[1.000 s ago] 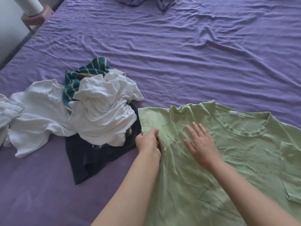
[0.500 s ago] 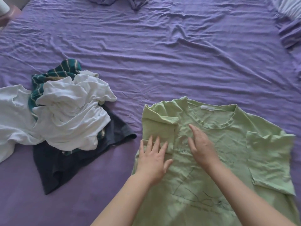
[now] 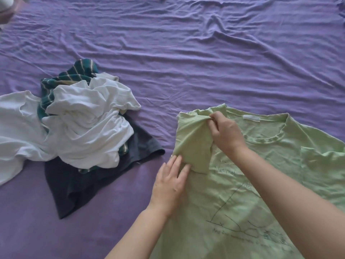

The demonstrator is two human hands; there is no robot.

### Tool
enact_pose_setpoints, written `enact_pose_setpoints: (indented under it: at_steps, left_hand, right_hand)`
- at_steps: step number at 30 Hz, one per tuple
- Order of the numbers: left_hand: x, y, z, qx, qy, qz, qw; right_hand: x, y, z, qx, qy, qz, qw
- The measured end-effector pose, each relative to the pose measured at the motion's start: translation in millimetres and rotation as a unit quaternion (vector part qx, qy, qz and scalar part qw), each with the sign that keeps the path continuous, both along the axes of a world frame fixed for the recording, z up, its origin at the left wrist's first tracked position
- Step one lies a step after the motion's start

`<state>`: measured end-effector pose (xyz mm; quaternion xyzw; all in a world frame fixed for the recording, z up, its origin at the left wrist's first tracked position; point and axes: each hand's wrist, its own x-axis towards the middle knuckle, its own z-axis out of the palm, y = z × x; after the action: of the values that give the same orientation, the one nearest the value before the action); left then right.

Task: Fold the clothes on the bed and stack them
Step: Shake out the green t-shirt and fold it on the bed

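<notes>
A bunched fold of the green T-shirt (image 3: 261, 174), at the top of its folded-in sleeve (image 3: 192, 144), is pinched between the thumb and curled fingers of the right hand (image 3: 225, 133). The cloth is lifted slightly there, apparently so that the sleeve can be drawn inward and its crease set straight. The lower end of the same sleeve is pressed down by the left hand (image 3: 170, 184), whose fingers lie straight and nearly flat on the cloth; nothing is gripped by it. This hold seems meant to anchor the shirt's side edge while the upper end is adjusted.

The T-shirt is spread with its printed side up, its neckline turned toward the far side of the bed, and its other sleeve already folded over the body. It lies at the near right part of the bed, running out of view at the near and right edges.

Toward the near left, well apart from the hands, an unfolded heap is left: a crumpled white shirt (image 3: 87, 126) on top, a green striped garment (image 3: 61, 79) behind it, a dark garment (image 3: 89, 178) beneath, and another white garment (image 3: 16, 128) at the left edge.

Everything is carried by a wrinkled purple bedsheet (image 3: 205, 62). At the far left corner a pale object is cut off and cannot be identified. No folded stack is seen yet.
</notes>
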<state>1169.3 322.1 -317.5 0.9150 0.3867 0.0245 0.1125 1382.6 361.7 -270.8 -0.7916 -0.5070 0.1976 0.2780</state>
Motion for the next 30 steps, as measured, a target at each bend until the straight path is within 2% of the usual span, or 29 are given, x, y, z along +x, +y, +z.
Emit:
enact_pose_setpoints:
  at_steps: [3, 8, 11, 13, 15, 18, 21, 23, 27, 30]
  left_hand:
    - [-1.3, 14.2, 3.4, -0.006, -0.06, 0.069, 0.996]
    - [-6.8, 37.9, 10.0, 0.019, -0.006, 0.059, 0.998]
    - [-9.7, 34.8, 8.9, 0.028, -0.022, 0.021, 0.999]
    - [-4.6, 29.5, 11.2, 0.0, 0.03, -0.043, 0.999]
    - [2.6, 23.3, 12.2, -0.05, 0.102, -0.088, 0.99]
    - [4.8, 17.8, 5.2, -0.107, 0.174, -0.104, 0.973]
    - [3.6, 18.7, 5.7, -0.115, 0.176, -0.101, 0.972]
    - [2.3, 20.9, 9.3, -0.138, 0.153, -0.092, 0.974]
    - [-1.0, 22.1, 18.6, -0.199, 0.047, 0.001, 0.979]
    - [-4.0, 22.0, 16.2, -0.147, 0.15, -0.047, 0.977]
  right_hand:
    - [7.3, -2.3, -1.0, -0.027, 0.008, -0.041, 0.999]
    - [20.2, 0.1, -19.9, -0.086, 0.0, -0.106, 0.991]
    - [10.8, -13.8, -25.8, -0.035, -0.076, -0.068, 0.994]
    - [-6.6, -38.0, -27.8, 0.044, -0.149, -0.027, 0.987]
    - [-28.9, -67.9, -35.0, 0.076, -0.187, 0.039, 0.979]
    - [-53.1, -99.3, -52.7, 0.019, -0.21, 0.11, 0.971]
    - [-64.1, -102.0, -58.4, -0.055, -0.212, 0.096, 0.971]
    - [-70.9, -99.2, -57.1, -0.057, -0.22, 0.1, 0.969]
    - [-69.2, -106.1, -45.9, -0.009, -0.256, 0.084, 0.963]
    - [-70.9, -126.4, -50.7, -0.03, -0.306, 0.116, 0.945]
